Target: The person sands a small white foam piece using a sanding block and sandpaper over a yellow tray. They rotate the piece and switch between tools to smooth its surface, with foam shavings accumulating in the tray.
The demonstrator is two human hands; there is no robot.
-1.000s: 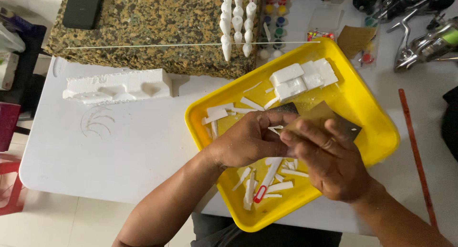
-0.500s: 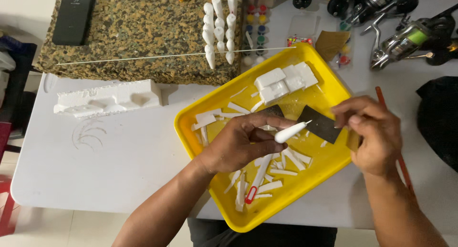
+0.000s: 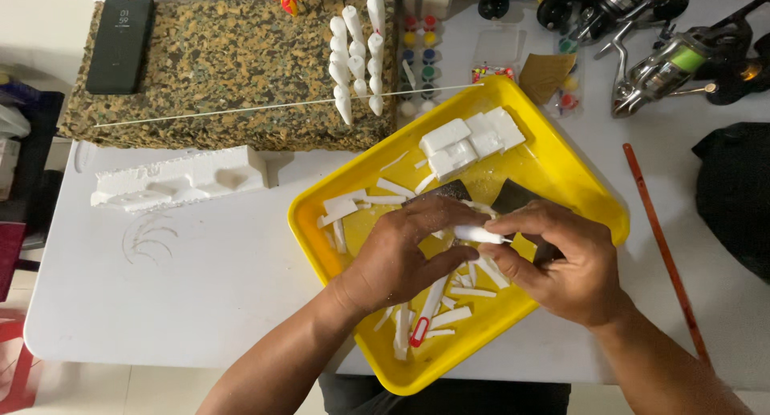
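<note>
Foam stick (image 3: 479, 234), white and slim, lay pinched between both hands over the yellow tray (image 3: 561, 162). Left hand (image 3: 409, 259) curled its fingers closed around one end; right hand (image 3: 557, 259) gripped the other end with thumb and fingertips, a dark sheet (image 3: 513, 197) just behind it. Loose white foam strips (image 3: 449, 315) littered the tray near the wrists, foam blocks (image 3: 469, 142) sat at its far corner. Farther off, shaped white pieces (image 3: 357, 54) stood upright in a speckled sponge slab (image 3: 233, 70), beside a black phone (image 3: 120, 42).
</note>
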